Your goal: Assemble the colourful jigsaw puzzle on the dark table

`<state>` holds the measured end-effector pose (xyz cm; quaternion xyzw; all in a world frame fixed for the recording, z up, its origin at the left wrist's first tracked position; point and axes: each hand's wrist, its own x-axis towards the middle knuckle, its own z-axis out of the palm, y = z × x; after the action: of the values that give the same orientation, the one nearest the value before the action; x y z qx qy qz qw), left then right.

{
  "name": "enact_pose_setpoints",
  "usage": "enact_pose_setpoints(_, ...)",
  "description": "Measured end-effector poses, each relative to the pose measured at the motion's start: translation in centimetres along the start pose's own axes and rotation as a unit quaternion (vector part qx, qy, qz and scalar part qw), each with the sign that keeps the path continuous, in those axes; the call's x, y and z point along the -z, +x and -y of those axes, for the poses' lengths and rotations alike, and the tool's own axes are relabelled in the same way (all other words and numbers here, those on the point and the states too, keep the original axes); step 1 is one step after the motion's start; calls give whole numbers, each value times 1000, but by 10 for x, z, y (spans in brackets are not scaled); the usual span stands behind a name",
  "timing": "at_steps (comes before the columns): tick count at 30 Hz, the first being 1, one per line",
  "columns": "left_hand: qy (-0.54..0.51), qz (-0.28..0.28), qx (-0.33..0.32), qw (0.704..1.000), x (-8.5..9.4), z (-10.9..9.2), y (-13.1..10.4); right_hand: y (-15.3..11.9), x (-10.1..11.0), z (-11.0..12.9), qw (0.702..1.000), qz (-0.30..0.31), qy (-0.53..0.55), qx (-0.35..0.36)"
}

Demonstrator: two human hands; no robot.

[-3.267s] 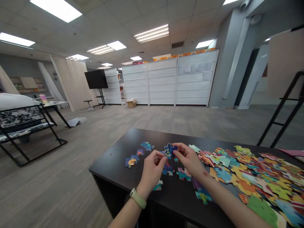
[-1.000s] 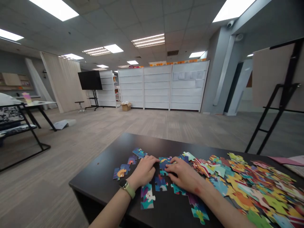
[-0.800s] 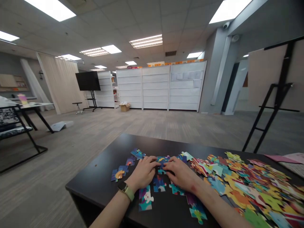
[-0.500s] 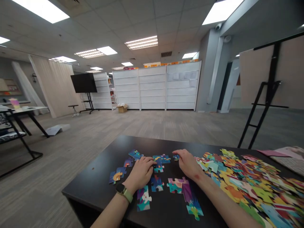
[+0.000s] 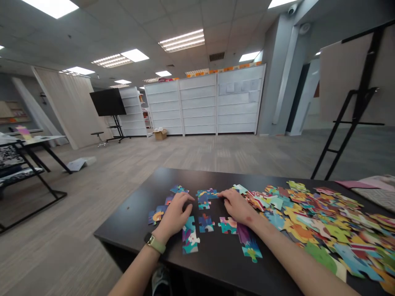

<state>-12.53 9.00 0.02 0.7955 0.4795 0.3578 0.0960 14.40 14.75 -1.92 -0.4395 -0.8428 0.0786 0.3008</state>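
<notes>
Joined blue puzzle pieces [image 5: 203, 199] lie between my hands on the dark table. My left hand [image 5: 176, 211], wearing a watch [image 5: 154, 242], is open at their left, fingers stretched and thumb apart. It partly covers an orange-and-blue piece group [image 5: 156, 214]. My right hand [image 5: 236, 204] has its index finger extended to the right end of the joined pieces; its other fingers are partly hidden. Below lie a blue-purple piece [image 5: 206, 223], a teal strip with a white figure [image 5: 190, 236], and a pink, purple and teal group [image 5: 228, 225].
A large heap of loose puzzle pieces [image 5: 321, 222] covers the table's right side. A pink and patterned cloth-like item [image 5: 370, 187] lies behind it. Beyond the dark table [image 5: 138, 205] stand an easel-like stand [image 5: 348, 123], white shelving [image 5: 197, 105] and a screen [image 5: 108, 102].
My right hand has moved left to the joined pieces; the small blue piece at its fingertips no longer shows separately. My left hand has drawn away from them leftward. The view has tilted down.
</notes>
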Motion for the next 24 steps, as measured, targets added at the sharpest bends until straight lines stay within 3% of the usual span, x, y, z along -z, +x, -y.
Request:
enact_pose_setpoints(5,16,29,-11,999,6,-19,-16,1,-2,2,1000,-2,4,-3)
enact_pose_setpoints(11,19,84,-2,996,-2,-36,-19,1,0,7,1000,-8,6,-5)
enact_pose_setpoints(24,-13,70,0,997,-9,-32,-10,0,-2,13,1000,-5,19,-9)
